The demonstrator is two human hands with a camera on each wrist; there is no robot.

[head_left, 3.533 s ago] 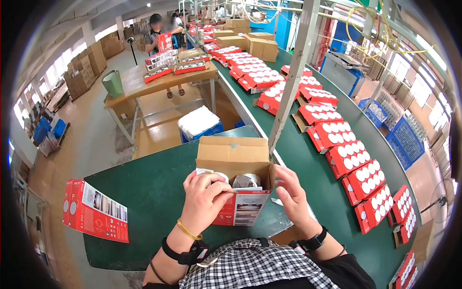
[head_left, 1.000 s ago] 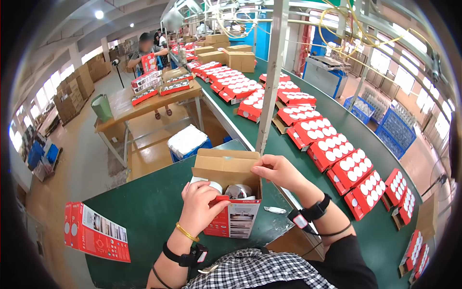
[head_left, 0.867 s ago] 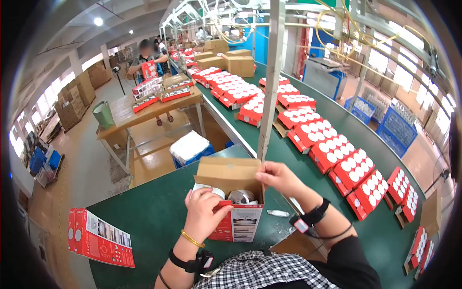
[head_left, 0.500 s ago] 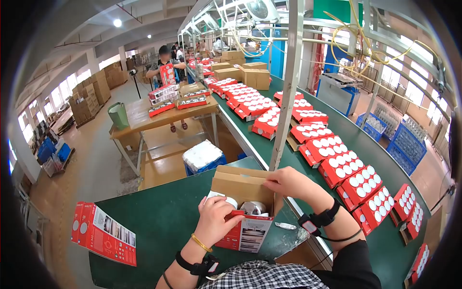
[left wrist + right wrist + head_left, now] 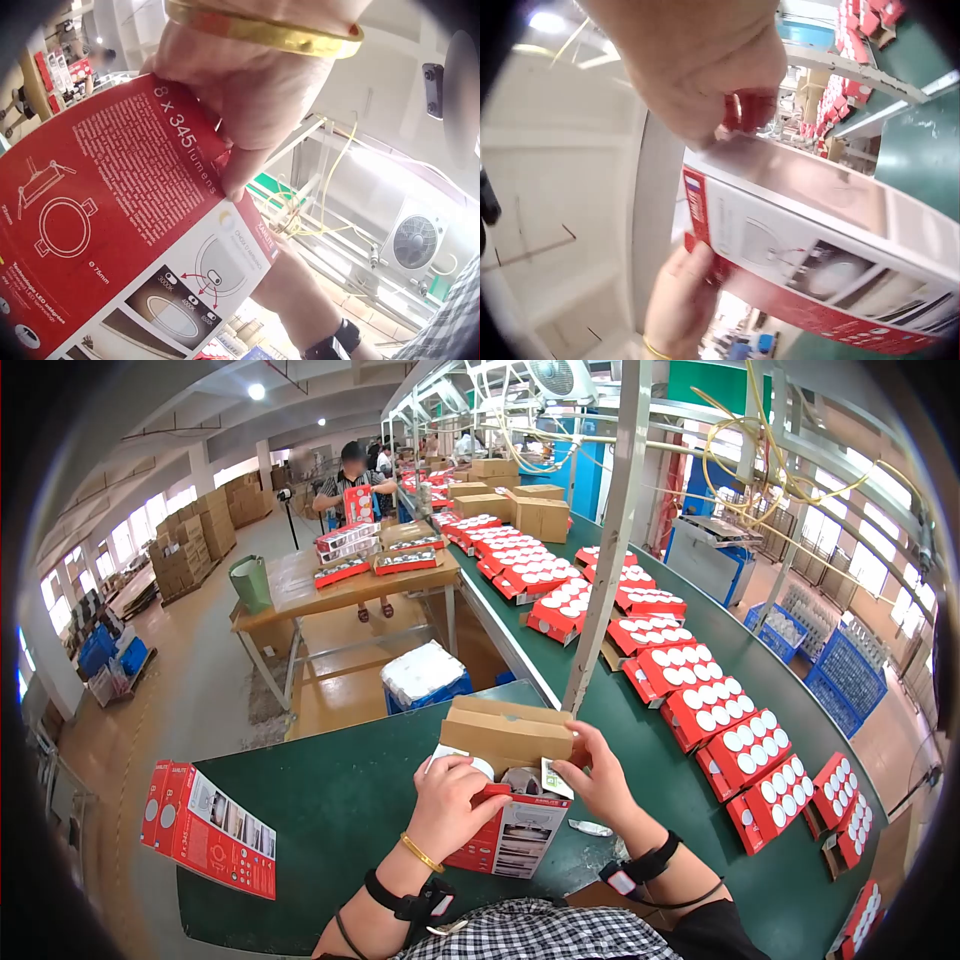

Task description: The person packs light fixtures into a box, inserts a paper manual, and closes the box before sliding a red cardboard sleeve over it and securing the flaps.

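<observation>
An open red and white printed carton [image 5: 525, 838] stands upright on the green table, its brown lid [image 5: 508, 732] raised at the back. Inside show a silvery round piece [image 5: 522, 780] and a white disc [image 5: 482, 769]. My left hand [image 5: 452, 810] pinches a red flap at the front left rim; in the left wrist view the thumb [image 5: 238, 176] lies along the carton's top edge. At the right rim, my right hand [image 5: 598, 775] holds a white side flap [image 5: 556, 780] with green print between thumb and fingers. The right wrist view shows its fingers [image 5: 754, 109] curled over the rim.
Another red carton [image 5: 215, 830] lies at the table's left edge. A small white packet [image 5: 590, 828] is right of the open carton. Rows of red boxes [image 5: 690, 668] line the green bench beyond a metal post [image 5: 612, 550]. A person [image 5: 352, 485] stands at the back.
My right hand has left the lid's right edge and come down to the right rim, where the white flap now shows under its thumb. The left hand keeps its place on the carton.
</observation>
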